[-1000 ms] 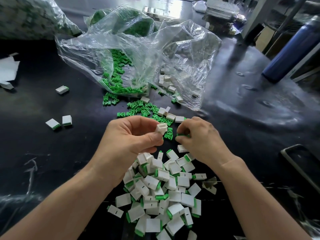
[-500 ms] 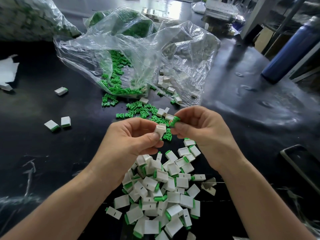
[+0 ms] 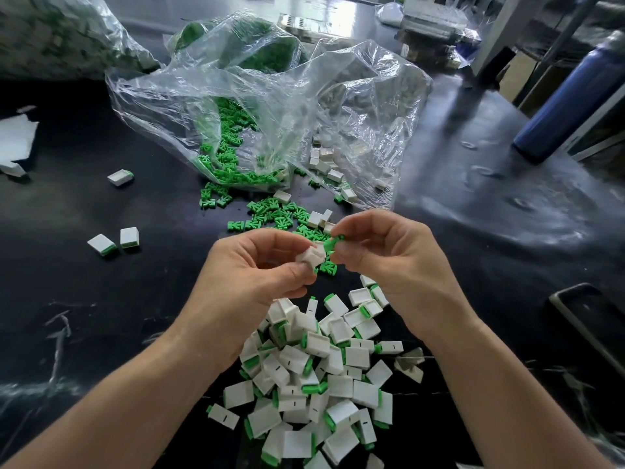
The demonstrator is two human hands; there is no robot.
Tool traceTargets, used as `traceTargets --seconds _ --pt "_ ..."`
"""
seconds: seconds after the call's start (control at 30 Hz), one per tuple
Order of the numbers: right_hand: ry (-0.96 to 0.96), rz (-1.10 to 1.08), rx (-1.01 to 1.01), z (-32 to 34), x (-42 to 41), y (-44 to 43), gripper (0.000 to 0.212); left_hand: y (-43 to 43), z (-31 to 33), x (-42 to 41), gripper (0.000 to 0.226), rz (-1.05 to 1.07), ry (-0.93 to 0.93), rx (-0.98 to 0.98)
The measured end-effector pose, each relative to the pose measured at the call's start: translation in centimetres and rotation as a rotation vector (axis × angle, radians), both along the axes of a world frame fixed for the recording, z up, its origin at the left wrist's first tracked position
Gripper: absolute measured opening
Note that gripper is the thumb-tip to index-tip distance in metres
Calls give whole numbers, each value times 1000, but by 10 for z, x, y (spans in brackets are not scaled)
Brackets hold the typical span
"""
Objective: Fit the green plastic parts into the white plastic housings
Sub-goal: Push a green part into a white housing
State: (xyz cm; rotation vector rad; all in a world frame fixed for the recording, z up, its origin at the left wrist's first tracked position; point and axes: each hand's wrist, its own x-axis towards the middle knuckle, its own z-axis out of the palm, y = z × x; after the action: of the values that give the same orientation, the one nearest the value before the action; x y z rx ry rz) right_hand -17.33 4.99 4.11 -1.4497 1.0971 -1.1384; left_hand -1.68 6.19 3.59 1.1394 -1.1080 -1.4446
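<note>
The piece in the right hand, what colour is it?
Green: the small part pinched by the right hand is bright green, clearest in the head view.

White housings (image 3: pixel 340 385) with green ends lie on the black table (image 3: pixel 135 299); bright green parts (image 3: pixel 230 154) fill a clear bag (image 3: pixel 304 96); the bottle (image 3: pixel 568 99) is blue.

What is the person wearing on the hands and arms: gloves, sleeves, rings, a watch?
Nothing that shows. The left hand and the right hand are bare: no gloves, no rings. The left forearm and the right forearm are bare down to the picture's lower edge, with no sleeve, watch or bracelet in view.
</note>
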Motion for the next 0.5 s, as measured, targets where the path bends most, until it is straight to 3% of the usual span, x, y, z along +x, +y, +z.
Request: traceTargets --seconds 0.27,0.5 --pt "30 33 -45 -1 4 2 29 0 0 1 10 -5 -28 -39" --pt "176 6 -95 0 4 3 31 1 0 0 13 -14 -25 -56"
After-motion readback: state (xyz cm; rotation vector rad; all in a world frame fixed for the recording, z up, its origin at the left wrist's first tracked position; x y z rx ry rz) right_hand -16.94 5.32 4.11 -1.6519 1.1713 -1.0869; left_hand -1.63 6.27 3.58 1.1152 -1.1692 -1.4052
